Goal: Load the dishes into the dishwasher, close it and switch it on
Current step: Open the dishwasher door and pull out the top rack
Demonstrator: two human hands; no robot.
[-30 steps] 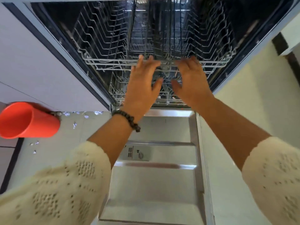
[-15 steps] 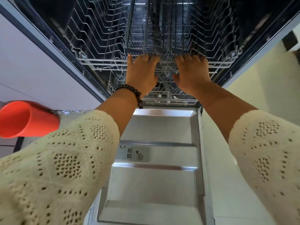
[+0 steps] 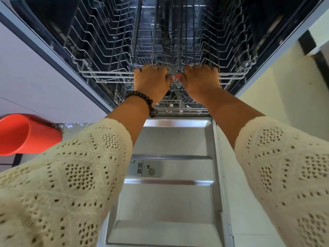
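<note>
I see: sleeves (image 3: 58,184) cream, open-knit diamond pattern. Bracelet (image 3: 146,102) dark brown beads. Cup (image 3: 26,134) orange-red. Racks (image 3: 110,50) light grey wire vs. black interior. Door liner (image 3: 169,202) brushed silver. Thumbnails (image 3: 178,75) red.

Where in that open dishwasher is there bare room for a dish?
The upper rack shows empty wire rows either side of both hands, left hand and right hand, which grip its front rail. The lowered door is bare. The middle tines look crowded.
</note>
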